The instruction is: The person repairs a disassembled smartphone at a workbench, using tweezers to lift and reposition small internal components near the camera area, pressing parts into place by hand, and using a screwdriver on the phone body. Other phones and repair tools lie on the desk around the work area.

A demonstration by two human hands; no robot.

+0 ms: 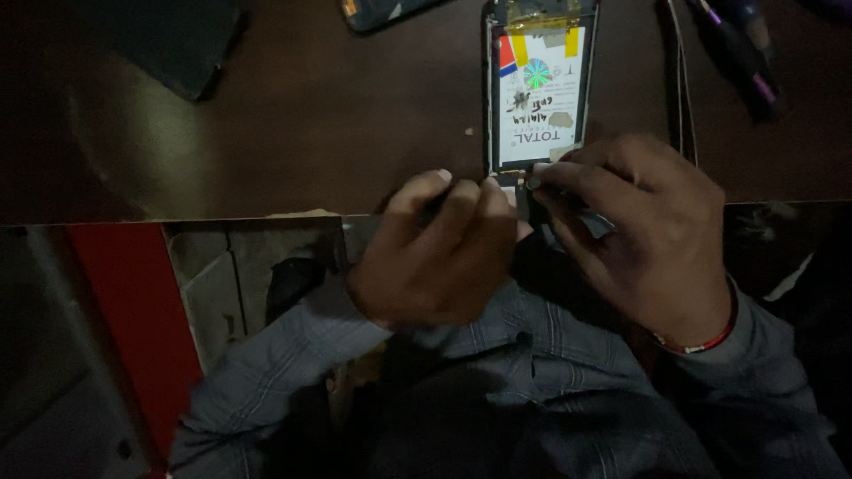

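An opened phone [539, 84] lies back-up on the dark brown table [337, 115], its white battery with coloured markings exposed. My left hand [439, 253] is curled at the phone's near end, fingers closed on a small dark thing I cannot make out. My right hand [643, 239] sits beside it, thumb and fingers pinching a small dark part or tool at the phone's bottom edge. Both hands touch each other over the table's front edge. A red thread band circles my right wrist.
A dark flat object [177, 44] lies at the far left of the table. Another device [377, 11] sits at the top edge. A thin cable [682, 98] and dark tools [741, 53] lie right of the phone. A red panel [133, 310] stands below the table.
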